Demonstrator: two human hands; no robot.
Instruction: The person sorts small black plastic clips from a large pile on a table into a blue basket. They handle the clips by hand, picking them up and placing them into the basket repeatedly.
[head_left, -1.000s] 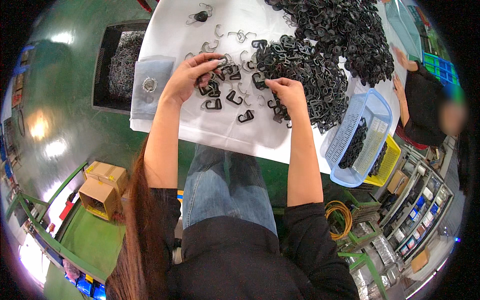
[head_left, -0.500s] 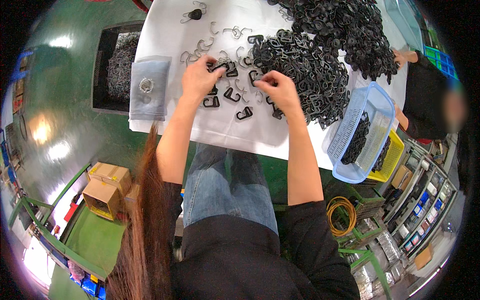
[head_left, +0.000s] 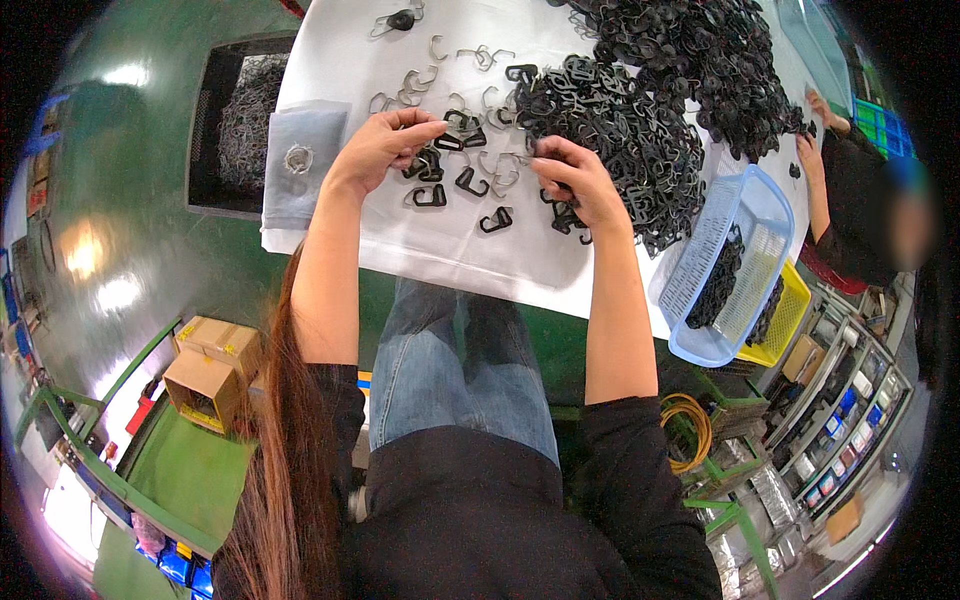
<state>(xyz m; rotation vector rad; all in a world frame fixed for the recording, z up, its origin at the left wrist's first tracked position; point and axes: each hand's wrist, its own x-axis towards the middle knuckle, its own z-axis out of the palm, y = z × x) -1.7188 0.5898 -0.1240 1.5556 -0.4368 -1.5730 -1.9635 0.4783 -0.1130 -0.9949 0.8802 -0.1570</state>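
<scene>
My left hand (head_left: 385,148) rests on the white table cover (head_left: 420,235), its fingertips pinched on a small black plastic clip (head_left: 452,128). Several loose black clips (head_left: 430,195) and bent grey wire hooks (head_left: 425,78) lie around it. My right hand (head_left: 578,182) lies at the near edge of a big heap of black clips (head_left: 640,110). Its fingers are curled over clips from that heap. One single clip (head_left: 495,220) sits between my two hands.
A blue basket (head_left: 745,215) holding black clips hangs over the table's right edge, above a yellow basket (head_left: 785,315). A clear bag (head_left: 300,160) lies left; beyond it, a black bin (head_left: 235,120) of grey wire parts. Cardboard boxes (head_left: 210,370) stand lower left. Another person's arm (head_left: 850,180) works at right.
Both my hands have moved a little away from the table's front edge toward the heap. My left fingers have closed on a clip.
</scene>
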